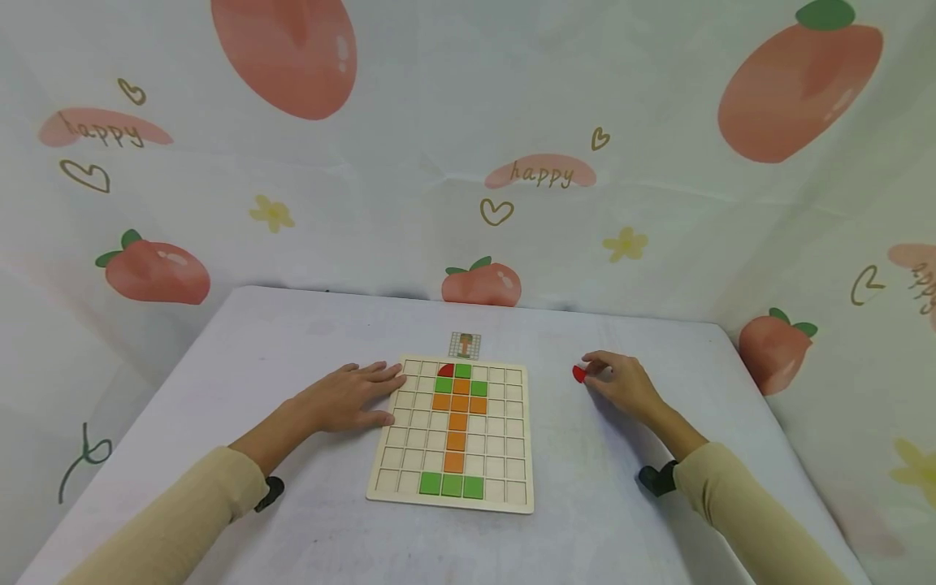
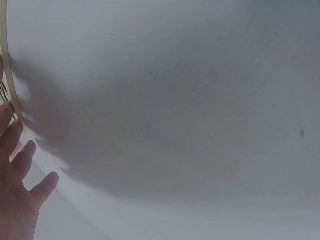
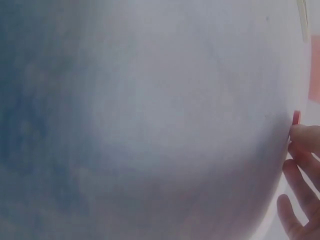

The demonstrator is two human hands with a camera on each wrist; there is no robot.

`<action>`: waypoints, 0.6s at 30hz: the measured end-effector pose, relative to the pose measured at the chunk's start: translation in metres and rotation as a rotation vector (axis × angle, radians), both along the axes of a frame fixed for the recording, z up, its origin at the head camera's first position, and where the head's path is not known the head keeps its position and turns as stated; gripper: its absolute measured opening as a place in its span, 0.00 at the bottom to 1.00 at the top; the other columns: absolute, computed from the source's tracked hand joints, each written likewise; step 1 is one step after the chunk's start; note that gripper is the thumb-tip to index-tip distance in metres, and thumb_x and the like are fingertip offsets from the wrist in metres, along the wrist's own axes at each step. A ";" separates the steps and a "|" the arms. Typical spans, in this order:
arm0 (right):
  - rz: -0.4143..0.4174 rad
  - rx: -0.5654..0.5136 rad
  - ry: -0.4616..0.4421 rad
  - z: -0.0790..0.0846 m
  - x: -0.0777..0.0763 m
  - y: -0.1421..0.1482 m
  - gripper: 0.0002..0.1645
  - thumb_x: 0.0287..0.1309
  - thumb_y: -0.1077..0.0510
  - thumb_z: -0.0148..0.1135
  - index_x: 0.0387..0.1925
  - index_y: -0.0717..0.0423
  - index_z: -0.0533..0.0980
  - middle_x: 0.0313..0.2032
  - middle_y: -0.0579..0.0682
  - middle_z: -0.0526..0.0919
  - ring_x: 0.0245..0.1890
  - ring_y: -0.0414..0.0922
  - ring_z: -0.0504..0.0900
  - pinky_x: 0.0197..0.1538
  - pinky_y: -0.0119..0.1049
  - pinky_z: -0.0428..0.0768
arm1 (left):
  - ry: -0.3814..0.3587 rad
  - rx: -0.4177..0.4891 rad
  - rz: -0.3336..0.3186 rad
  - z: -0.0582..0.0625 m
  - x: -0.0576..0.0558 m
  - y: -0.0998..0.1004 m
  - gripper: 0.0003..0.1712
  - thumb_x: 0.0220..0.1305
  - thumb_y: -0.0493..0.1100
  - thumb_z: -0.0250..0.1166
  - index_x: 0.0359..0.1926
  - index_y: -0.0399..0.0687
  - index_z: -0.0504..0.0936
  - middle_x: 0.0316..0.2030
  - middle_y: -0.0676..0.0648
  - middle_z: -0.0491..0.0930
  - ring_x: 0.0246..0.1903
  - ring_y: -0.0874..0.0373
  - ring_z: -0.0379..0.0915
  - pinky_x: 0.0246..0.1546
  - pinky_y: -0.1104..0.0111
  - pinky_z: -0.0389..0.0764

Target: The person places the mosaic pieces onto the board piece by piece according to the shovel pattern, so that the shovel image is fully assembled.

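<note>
A wooden grid board [image 1: 504, 443] lies on the table, filled in part with green tiles [image 1: 452, 486], orange tiles [image 1: 457, 422] and a red quarter-round tile [image 1: 447, 370] in the top row. My left hand [image 1: 354, 400] is spread flat at the board's left side, fingertips on its edge. In the left wrist view its fingers [image 2: 45, 187] are loosely extended beside the board's rim. To the right of the board, my right hand [image 1: 621, 383] pinches a small red tile [image 1: 578, 374] between thumb and fingertips. The right wrist view shows this tile edge-on, partly hidden by the thumb.
A small pattern card [image 1: 464, 345] with a printed grid and a tree-like figure lies just behind the board. White cloth covers the table [image 1: 314, 504]. Behind it hangs a backdrop [image 1: 409, 187] printed with peaches, hearts and flowers.
</note>
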State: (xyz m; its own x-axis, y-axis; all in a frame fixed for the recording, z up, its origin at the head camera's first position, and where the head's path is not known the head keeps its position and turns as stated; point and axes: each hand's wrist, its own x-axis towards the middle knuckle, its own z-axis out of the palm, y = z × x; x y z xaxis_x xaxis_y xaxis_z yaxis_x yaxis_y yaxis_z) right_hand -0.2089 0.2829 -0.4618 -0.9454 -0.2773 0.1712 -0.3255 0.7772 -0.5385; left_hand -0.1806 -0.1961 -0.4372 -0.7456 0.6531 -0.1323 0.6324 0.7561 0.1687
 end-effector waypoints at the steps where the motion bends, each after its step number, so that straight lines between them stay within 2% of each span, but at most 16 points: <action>1: -0.002 0.001 -0.001 0.000 0.000 0.000 0.19 0.55 0.68 0.70 0.51 0.64 0.80 0.37 0.54 0.87 0.43 0.54 0.82 0.53 0.58 0.76 | -0.001 0.000 0.001 0.000 0.000 0.000 0.41 0.68 0.65 0.58 0.73 0.48 0.67 0.73 0.45 0.63 0.70 0.41 0.59 0.63 0.41 0.65; 10: 0.002 -0.001 -0.032 0.001 0.001 -0.002 0.20 0.55 0.68 0.70 0.51 0.64 0.81 0.33 0.51 0.87 0.43 0.55 0.81 0.52 0.57 0.77 | -0.024 -0.007 0.018 0.002 0.001 0.001 0.41 0.68 0.65 0.58 0.74 0.48 0.66 0.73 0.45 0.62 0.71 0.41 0.58 0.64 0.42 0.64; 18: 0.099 0.027 -0.111 0.007 -0.006 -0.002 0.21 0.57 0.68 0.68 0.54 0.67 0.80 0.33 0.50 0.84 0.40 0.51 0.80 0.51 0.55 0.79 | -0.026 -0.007 0.020 0.002 0.001 0.002 0.42 0.68 0.65 0.58 0.74 0.49 0.65 0.74 0.45 0.61 0.71 0.41 0.58 0.64 0.41 0.64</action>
